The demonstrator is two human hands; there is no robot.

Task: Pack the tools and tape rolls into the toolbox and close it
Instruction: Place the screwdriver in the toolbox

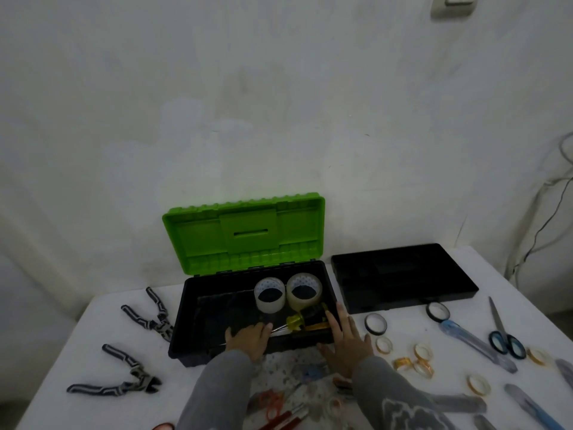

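A black toolbox (192, 318) stands open on the white table, its green lid (245, 231) upright against the wall. Inside it stand two clear tape rolls (269, 294) (304, 291), and a yellow-handled screwdriver (294, 322) lies at the front right. My left hand (248, 338) rests over the box's front rim, fingers reaching inside near the screwdriver shaft. My right hand (347, 336) lies open against the box's right front corner. Two pairs of pliers (152, 315) (117, 380) lie left of the box.
A black tray insert (403, 277) lies to the right of the toolbox. Small tape rolls (375, 324) (437, 311), scissors (504, 332) and utility knives (477, 346) are scattered at the right. More scissors and screwdrivers (279, 411) lie at the near edge. Cables hang at the far right.
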